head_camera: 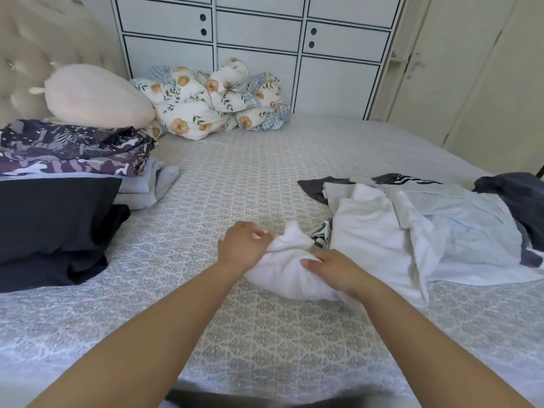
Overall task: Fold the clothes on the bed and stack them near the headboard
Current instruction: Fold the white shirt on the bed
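Observation:
A bunched white garment [282,269] lies on the patterned bed sheet [235,178] in the middle. My left hand [243,247] grips its left end with curled fingers. My right hand [332,270] holds its right side, thumb on top. To the right spreads a loose pile of unfolded clothes [426,228]: white, pale grey and dark grey pieces, one with white stripes. At the left, near the tufted headboard [32,45], lie folded stacks: a black one [53,228], pale blue pieces [147,184], and a purple patterned one [73,148].
A cream pillow [97,95] leans on the headboard above the stacks. A crumpled floral blanket [217,101] lies at the far side of the bed against white drawer units [256,33]. Cream wardrobe doors [471,78] stand at the right.

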